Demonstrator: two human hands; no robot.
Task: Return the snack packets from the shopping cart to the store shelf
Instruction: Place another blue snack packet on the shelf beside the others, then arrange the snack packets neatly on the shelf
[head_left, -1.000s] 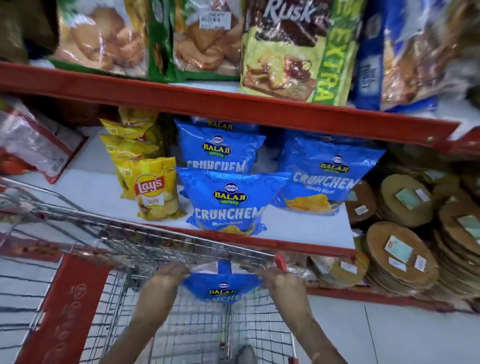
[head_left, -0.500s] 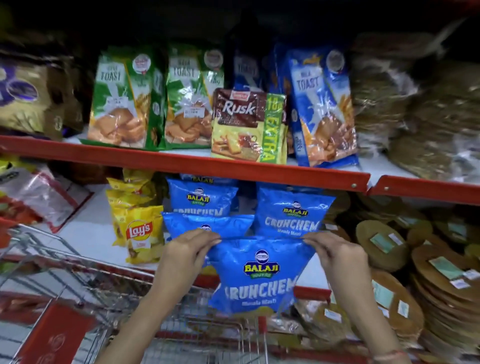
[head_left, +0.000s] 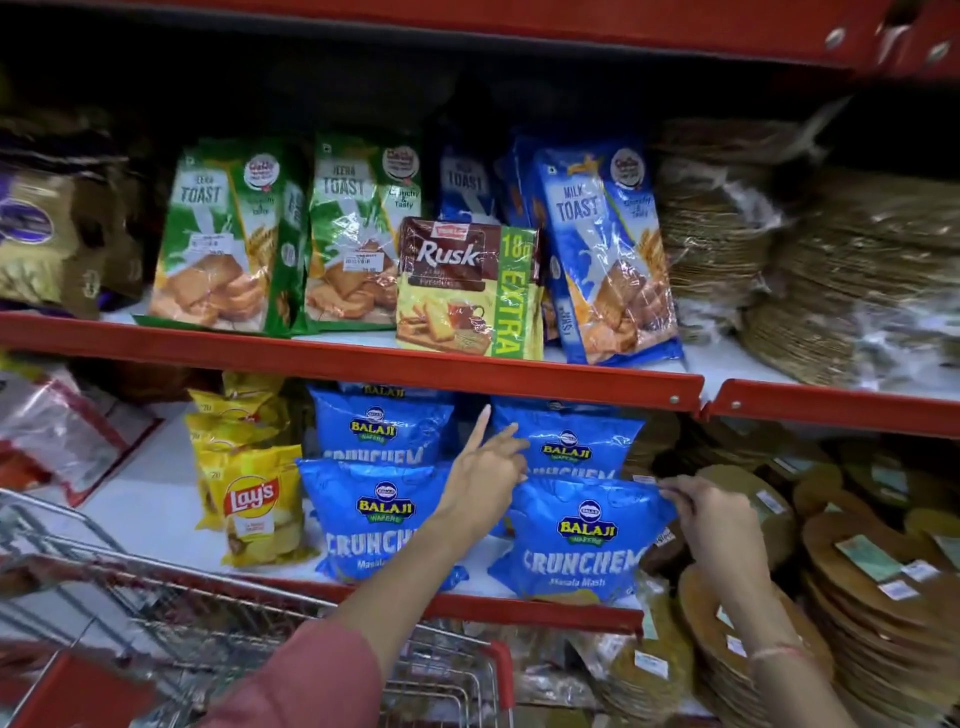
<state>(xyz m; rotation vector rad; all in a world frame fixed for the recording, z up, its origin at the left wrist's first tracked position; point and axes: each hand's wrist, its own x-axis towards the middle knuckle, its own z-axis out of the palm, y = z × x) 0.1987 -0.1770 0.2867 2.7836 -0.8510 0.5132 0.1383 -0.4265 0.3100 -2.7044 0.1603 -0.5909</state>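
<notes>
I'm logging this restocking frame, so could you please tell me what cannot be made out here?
- Head view: the shopping cart basket is cut off by the bottom edge and hidden by the left sleeve; any packets left inside are unseen.
- The front-left Balaji packet has its right side covered by the left hand.
- The toast packets' price labels are too small to read.

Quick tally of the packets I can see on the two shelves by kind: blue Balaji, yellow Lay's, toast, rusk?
Blue Balaji Crunchem packets: 4 fully seen, plus an edge of another behind
Yellow Lay's packets: 3 at least, stacked front to back
Green Jeera Toast packets: 2
Blue Milk Toast packets: 2 at least
Rusk packet: 1
Total: 12 at least
</notes>
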